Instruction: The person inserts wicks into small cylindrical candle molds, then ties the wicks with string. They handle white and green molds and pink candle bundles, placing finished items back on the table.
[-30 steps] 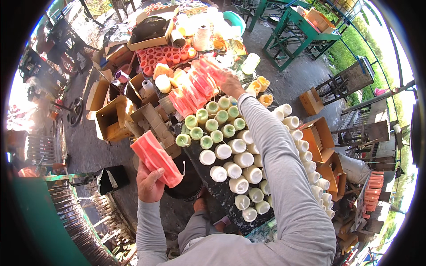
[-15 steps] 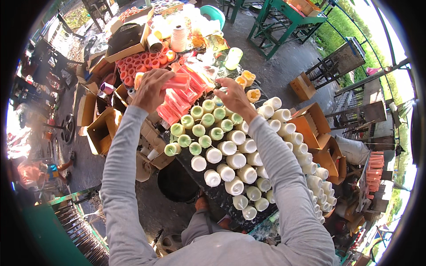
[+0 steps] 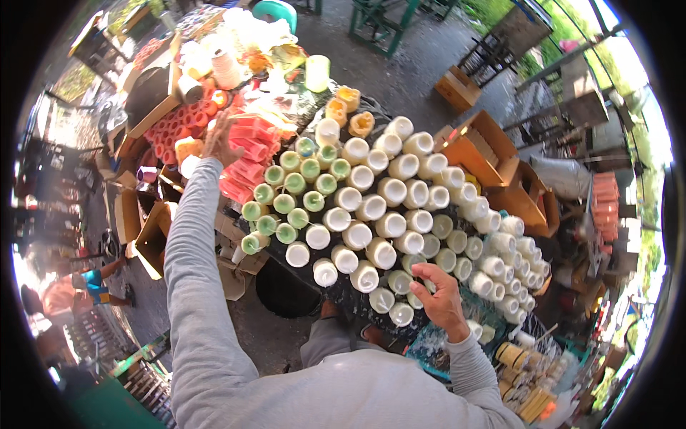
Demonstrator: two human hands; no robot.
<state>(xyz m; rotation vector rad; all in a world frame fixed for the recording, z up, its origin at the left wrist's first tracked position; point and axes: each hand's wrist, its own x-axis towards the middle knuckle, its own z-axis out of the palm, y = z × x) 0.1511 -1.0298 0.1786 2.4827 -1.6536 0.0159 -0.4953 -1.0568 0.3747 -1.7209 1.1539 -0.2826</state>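
At the left edge of a heap of pink molded pieces (image 3: 250, 136), my left hand (image 3: 223, 141) reaches out with its fingers spread against them. Beside the near edge of the table, my right hand (image 3: 441, 299) hovers over white candles (image 3: 381, 252), thumb and forefinger apart, with nothing visible between them. The white candles stand upright in close rows, many with wicks showing. Left of them is a group of candles with pale green tops (image 3: 284, 203). Several hollow orange candles (image 3: 361, 124) stand at the far end.
Cardboard boxes (image 3: 482, 149) flank the candles on the right; another open box (image 3: 152, 232) stands to the left. A cone of thread (image 3: 226, 69) and a tray of orange-red tubes (image 3: 175, 129) lie at the far left. A black tub (image 3: 287, 289) sits below the table edge.
My right hand has swung back from the far candles toward the near right. My left hand has let go of the pink piece it held. The view has shifted to the right.
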